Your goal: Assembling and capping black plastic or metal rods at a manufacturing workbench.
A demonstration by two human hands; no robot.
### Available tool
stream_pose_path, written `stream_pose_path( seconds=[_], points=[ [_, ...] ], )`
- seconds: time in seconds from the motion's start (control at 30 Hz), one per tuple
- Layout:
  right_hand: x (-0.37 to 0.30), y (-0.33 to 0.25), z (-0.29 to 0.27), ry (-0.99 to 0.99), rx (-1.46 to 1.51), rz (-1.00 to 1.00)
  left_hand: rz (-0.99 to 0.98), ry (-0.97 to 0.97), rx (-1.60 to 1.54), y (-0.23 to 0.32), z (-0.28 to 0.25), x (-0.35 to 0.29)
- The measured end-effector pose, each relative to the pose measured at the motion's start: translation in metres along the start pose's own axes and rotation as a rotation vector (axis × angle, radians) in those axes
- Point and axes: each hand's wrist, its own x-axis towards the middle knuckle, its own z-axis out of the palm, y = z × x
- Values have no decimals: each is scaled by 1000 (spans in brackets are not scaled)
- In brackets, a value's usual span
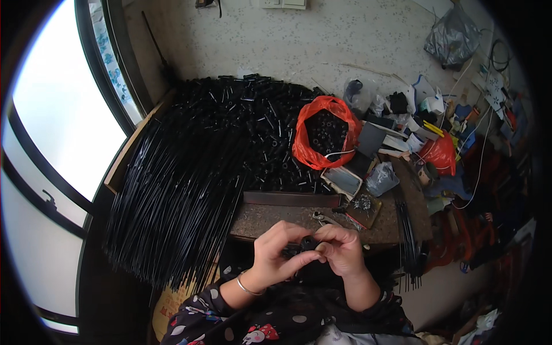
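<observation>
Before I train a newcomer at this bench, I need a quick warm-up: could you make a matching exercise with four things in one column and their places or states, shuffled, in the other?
Things
1. Round black piece
2. Silvery bracelet
3. Open red bag
4. Grey bag

Places or states
A. Up against the patterned wall, toward the picture's upper right
B. Held in the fingers of the left hand and right hand
C. Filled with small dark pieces
D. Worn around the person's left wrist

Right pairs: 1-B, 2-D, 3-C, 4-A
</observation>
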Motion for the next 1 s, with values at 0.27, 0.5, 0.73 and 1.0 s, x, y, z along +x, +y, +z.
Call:
stream_pose_path(
  seconds=[0.27, 0.5, 0.73, 1.0],
  points=[
    [-1, 13, 9, 41, 9, 1, -87, -151, -333, -8, 11, -14],
    [1, -27, 17, 25, -748, -359, -568, -377, -830, 1, -9, -10],
    [0, -41, 27, 89, -1389, -828, -337, -15, -489, -8, 8, -16],
    [-12, -29, -9, -258, -1006, -622, -206, -62, -328, 8, -27, -1]
  ],
)
